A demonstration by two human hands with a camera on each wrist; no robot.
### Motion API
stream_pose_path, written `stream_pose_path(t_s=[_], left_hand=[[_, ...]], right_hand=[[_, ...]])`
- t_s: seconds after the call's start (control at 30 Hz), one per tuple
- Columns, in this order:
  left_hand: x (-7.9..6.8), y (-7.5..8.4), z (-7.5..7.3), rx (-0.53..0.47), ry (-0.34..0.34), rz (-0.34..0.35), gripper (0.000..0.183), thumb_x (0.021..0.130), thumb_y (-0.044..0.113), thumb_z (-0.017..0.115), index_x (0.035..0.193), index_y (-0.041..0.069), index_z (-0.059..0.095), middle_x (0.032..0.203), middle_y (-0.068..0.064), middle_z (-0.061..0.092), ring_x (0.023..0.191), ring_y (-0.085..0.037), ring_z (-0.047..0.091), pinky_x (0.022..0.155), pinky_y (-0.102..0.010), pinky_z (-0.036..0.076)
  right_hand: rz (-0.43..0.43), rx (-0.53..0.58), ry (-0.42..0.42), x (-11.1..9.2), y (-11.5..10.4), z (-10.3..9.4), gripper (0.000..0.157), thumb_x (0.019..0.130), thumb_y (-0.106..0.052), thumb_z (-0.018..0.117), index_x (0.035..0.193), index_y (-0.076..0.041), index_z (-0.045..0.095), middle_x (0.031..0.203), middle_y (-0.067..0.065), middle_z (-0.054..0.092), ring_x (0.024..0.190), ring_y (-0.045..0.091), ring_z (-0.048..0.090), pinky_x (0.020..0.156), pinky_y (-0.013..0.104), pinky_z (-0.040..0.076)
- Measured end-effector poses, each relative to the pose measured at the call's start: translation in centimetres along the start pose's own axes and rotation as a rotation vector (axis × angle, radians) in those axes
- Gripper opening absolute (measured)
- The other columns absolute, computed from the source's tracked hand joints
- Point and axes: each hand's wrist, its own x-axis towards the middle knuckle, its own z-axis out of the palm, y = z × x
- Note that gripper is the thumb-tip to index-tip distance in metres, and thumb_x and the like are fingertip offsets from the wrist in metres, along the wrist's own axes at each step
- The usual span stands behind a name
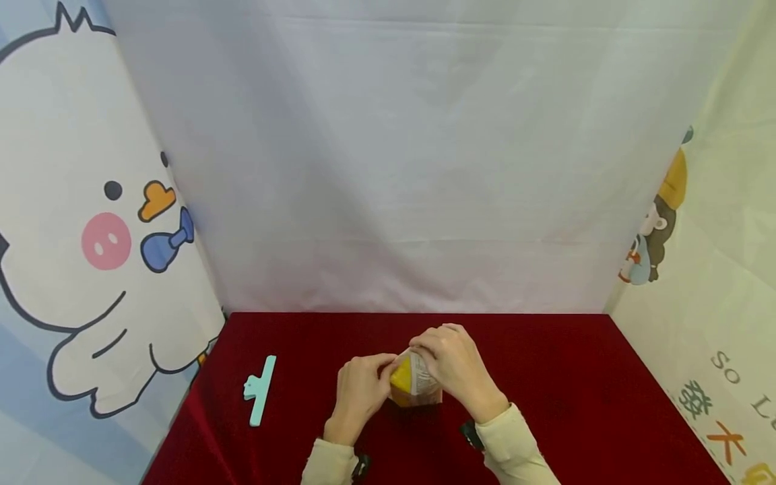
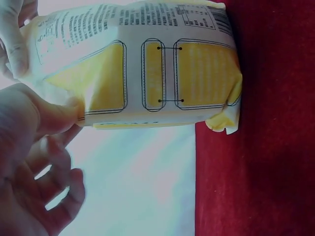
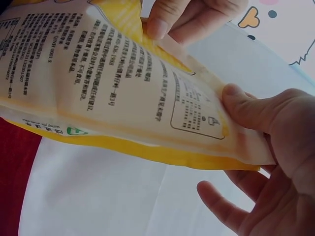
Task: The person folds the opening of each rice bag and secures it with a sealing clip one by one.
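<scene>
A yellow and white printed plastic packet (image 1: 403, 378) stands upright between both hands near the middle of the red-covered table. At its upper left edge, my left hand (image 1: 359, 389) pinches the film between thumb and fingers. My right hand (image 1: 459, 369) grips the upper right end. In the left wrist view, the packet (image 2: 147, 73) looks filled and has yellow panels below small black print. The right wrist view has the thumb of my right hand (image 3: 290, 132) pressing on the flattened top end of the packet (image 3: 118, 83), with fingers behind it.
A light teal clip (image 1: 259, 392) with a long straight bar lies on the red cloth (image 1: 545, 377), left of my left hand. Behind the table hangs a plain pale curtain (image 1: 424, 155). Printed cartoon curtains stand at the left and right sides.
</scene>
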Motion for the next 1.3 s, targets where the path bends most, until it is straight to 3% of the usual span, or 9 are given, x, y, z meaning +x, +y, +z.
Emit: stream_pose_path(t_s=[0.13, 0.27, 0.57, 0.8, 1.3], left_hand=[[-0.2, 0.0, 0.0, 0.024, 0.005, 0.018, 0.011, 0.097, 0.024, 0.081, 0.104, 0.018, 0.085, 0.098, 0.002, 0.083, 0.062, -0.005, 0.058, 0.056, -0.02, 0.049], [-0.3, -0.3, -0.1, 0.056, 0.0, 0.018, 0.013, 0.096, 0.028, 0.082, 0.104, 0.018, 0.084, 0.105, 0.002, 0.081, 0.085, -0.014, 0.068, 0.067, -0.028, 0.058], [-0.6, -0.7, -0.3, 0.048, -0.067, -0.026, 0.017, 0.095, 0.03, 0.082, 0.107, 0.018, 0.083, 0.114, 0.002, 0.08, 0.098, -0.017, 0.07, 0.076, -0.033, 0.061], [-0.4, -0.9, -0.4, 0.075, -0.052, -0.018, 0.02, 0.094, 0.027, 0.084, 0.109, 0.015, 0.083, 0.126, -0.005, 0.076, 0.117, -0.026, 0.068, 0.088, -0.042, 0.063], [-0.4, -1.9, -1.2, 0.103, -0.087, -0.068, 0.021, 0.095, 0.029, 0.081, 0.111, 0.015, 0.083, 0.129, -0.008, 0.075, 0.121, -0.029, 0.066, 0.099, -0.048, 0.058]], right_hand=[[-0.005, -0.004, 0.005, 0.0, 0.0, 0.1, 0.014, 0.08, -0.006, 0.092, 0.09, -0.012, 0.084, 0.086, -0.002, 0.081, 0.078, 0.016, 0.075, 0.089, 0.047, 0.061], [-0.01, -0.003, 0.018, 0.1, 0.1, 0.2, 0.015, 0.079, -0.006, 0.093, 0.09, -0.013, 0.084, 0.086, -0.002, 0.081, 0.078, 0.016, 0.076, 0.088, 0.047, 0.062], [0.011, -0.001, 0.004, -0.1, -0.1, 0.3, 0.012, 0.082, -0.009, 0.091, 0.091, -0.015, 0.084, 0.087, -0.004, 0.081, 0.08, 0.014, 0.076, 0.09, 0.048, 0.061], [0.02, -0.004, -0.005, 0.1, -0.1, 0.2, 0.011, 0.085, -0.01, 0.09, 0.093, -0.015, 0.085, 0.087, -0.004, 0.081, 0.08, 0.014, 0.076, 0.091, 0.048, 0.061], [0.035, 0.002, -0.009, 0.1, -0.1, 0.1, 0.012, 0.084, -0.01, 0.09, 0.093, -0.017, 0.084, 0.088, -0.006, 0.081, 0.083, 0.013, 0.077, 0.093, 0.048, 0.061]])
